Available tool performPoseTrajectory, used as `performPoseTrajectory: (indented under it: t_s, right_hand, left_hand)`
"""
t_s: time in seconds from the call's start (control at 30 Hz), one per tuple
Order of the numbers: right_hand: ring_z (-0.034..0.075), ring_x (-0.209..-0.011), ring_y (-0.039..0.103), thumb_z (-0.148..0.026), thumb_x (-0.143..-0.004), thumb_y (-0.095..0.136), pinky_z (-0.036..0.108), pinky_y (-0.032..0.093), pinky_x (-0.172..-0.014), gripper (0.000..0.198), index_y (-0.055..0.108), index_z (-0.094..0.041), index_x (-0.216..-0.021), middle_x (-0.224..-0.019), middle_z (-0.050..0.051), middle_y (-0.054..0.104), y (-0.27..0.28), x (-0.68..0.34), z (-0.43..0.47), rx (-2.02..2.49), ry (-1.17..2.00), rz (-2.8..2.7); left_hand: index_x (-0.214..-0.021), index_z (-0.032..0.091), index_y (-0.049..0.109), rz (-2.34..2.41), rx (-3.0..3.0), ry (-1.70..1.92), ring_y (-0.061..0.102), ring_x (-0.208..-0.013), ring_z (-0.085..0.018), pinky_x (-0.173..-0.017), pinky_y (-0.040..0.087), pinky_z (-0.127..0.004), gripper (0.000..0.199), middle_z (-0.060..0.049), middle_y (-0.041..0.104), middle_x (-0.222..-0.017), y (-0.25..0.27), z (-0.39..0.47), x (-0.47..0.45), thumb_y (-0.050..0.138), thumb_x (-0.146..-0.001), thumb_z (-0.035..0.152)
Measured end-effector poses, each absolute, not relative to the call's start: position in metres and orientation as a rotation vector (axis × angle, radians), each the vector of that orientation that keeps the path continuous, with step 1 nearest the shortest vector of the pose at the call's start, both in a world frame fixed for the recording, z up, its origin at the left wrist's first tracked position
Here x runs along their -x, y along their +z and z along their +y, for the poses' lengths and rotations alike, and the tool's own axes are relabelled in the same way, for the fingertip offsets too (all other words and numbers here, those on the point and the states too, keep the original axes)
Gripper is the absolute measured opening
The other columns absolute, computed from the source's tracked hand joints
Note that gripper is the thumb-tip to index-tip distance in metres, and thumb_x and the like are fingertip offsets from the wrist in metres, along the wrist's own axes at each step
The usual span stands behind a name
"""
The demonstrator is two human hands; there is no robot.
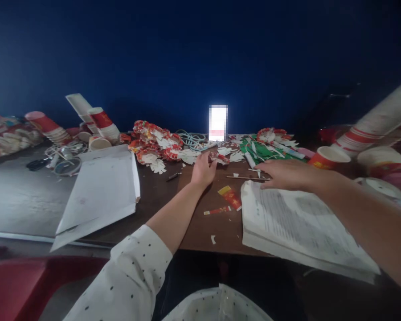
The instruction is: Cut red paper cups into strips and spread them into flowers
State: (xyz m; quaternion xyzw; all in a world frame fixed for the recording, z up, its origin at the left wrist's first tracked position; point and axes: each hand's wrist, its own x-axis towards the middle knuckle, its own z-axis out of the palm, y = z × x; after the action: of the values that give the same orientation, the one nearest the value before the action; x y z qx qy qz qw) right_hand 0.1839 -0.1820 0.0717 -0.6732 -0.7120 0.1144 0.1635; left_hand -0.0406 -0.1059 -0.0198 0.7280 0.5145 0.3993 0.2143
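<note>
My left hand [203, 170] reaches to the middle of the table. Its fingers are curled round the edge of a small red-and-white paper piece [222, 158]. My right hand [284, 174] lies palm down with its fingers stretched out and apart, holding nothing that I can see. Its fingertips are beside a thin stick [243, 177] and over the top edge of a printed paper stack [297, 218]. Between my forearms lie a red-and-yellow paper scrap [230, 197] and a narrow red strip [217, 210].
Red paper crafts with white hand-shaped cutouts [157, 142] are heaped at the back, near a lit, blurred-out screen [218, 123]. Green paper [267, 152] lies right of it. Paper cups [103, 125] stand left, another cup [330, 156] right. A white folder [100, 191] overhangs the front edge.
</note>
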Motion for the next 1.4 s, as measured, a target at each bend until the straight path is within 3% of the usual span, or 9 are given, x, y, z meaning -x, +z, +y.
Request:
performPoseTrajectory:
  t_s: [0.07, 0.13, 0.33, 0.47, 0.7, 0.9, 1.23, 1.4]
  right_hand:
    - [0.029, -0.089, 0.063, -0.036, -0.075, 0.067, 0.038, 0.047, -0.07, 0.026, 0.07, -0.024, -0.097, -0.1, 0.009, 0.069, 0.065, -0.174, -0.18, 2.097, 0.314, -2.424]
    - [0.029, -0.088, 0.064, -0.034, -0.084, 0.053, 0.036, 0.046, -0.068, 0.024, 0.069, -0.022, -0.096, -0.101, 0.011, 0.069, 0.061, -0.163, -0.175, 2.167, 0.208, -2.584]
    - [0.029, -0.089, 0.066, -0.016, -0.08, 0.05, 0.033, 0.044, -0.065, 0.027, 0.064, -0.017, -0.102, -0.105, 0.016, 0.068, 0.047, -0.14, -0.156, 2.175, -0.051, -2.701]
    - [0.03, -0.089, 0.066, -0.016, -0.078, 0.052, 0.034, 0.044, -0.065, 0.031, 0.062, -0.017, -0.107, -0.104, 0.016, 0.068, 0.041, -0.142, -0.154, 2.164, -0.043, -2.725]
    - [0.027, -0.08, 0.066, -0.021, -0.082, 0.049, 0.03, 0.036, -0.055, 0.022, 0.057, -0.018, -0.102, -0.103, 0.014, 0.066, 0.031, -0.156, -0.16, 2.129, 0.003, -2.675]
    - [0.023, -0.079, 0.063, -0.026, -0.08, 0.051, 0.028, 0.033, -0.056, 0.016, 0.059, -0.02, -0.093, -0.097, 0.009, 0.066, 0.041, -0.176, -0.161, 2.139, 0.056, -2.545]
    - [0.023, -0.08, 0.06, -0.036, -0.088, 0.042, 0.03, 0.036, -0.058, 0.03, 0.062, -0.027, -0.109, -0.114, 0.009, 0.06, 0.039, -0.193, -0.151, 2.23, -0.256, -1.862]
    - [0.026, -0.085, 0.061, -0.037, -0.09, 0.04, 0.035, 0.042, -0.065, 0.039, 0.057, -0.026, -0.123, -0.119, 0.013, 0.057, 0.019, -0.198, -0.142, 2.342, -0.184, -1.809]
  left_hand:
    - [-0.122, 0.012, 0.055, 1.45, -2.053, 1.095, 0.058, -0.111, -0.024, -0.1, 0.045, -0.038, 0.038, -0.017, 0.058, -0.122, -0.02, -0.106, 0.041, 0.05, -0.088, 0.027]
    - [-0.121, 0.012, 0.056, 1.467, -2.087, 1.09, 0.056, -0.113, -0.023, -0.101, 0.043, -0.037, 0.035, -0.016, 0.059, -0.12, -0.021, -0.105, 0.042, 0.048, -0.089, 0.023]
    - [-0.11, 0.013, 0.059, 1.523, -2.2, 1.14, 0.055, -0.11, -0.022, -0.099, 0.043, -0.035, 0.03, -0.013, 0.061, -0.111, -0.024, -0.103, 0.045, 0.043, -0.085, 0.011]
    - [-0.113, 0.014, 0.059, 1.565, -2.4, 1.222, 0.052, -0.11, -0.024, -0.099, 0.041, -0.038, 0.037, -0.012, 0.06, -0.113, -0.018, -0.108, 0.049, 0.042, -0.081, 0.007]
    - [-0.086, 0.016, 0.068, 1.328, -2.884, 0.586, 0.052, -0.099, -0.025, -0.088, 0.039, -0.041, 0.022, -0.01, 0.066, -0.092, -0.002, -0.136, 0.035, 0.046, -0.086, 0.021]
    - [-0.087, 0.014, 0.066, 1.344, -2.903, 0.398, 0.05, -0.102, -0.026, -0.09, 0.034, -0.043, 0.019, -0.011, 0.067, -0.091, -0.003, -0.133, 0.028, 0.047, -0.085, 0.016]
    - [-0.095, 0.016, 0.066, 1.508, -2.874, 0.518, 0.05, -0.101, -0.026, -0.09, 0.036, -0.042, 0.024, -0.01, 0.066, -0.101, 0.004, -0.133, 0.024, 0.044, -0.088, 0.023]
    - [-0.105, 0.017, 0.062, 2.095, -2.517, 0.533, 0.055, -0.107, -0.027, -0.086, 0.043, -0.04, 0.03, -0.014, 0.06, -0.112, 0.018, -0.125, 0.048, 0.039, -0.092, 0.031]
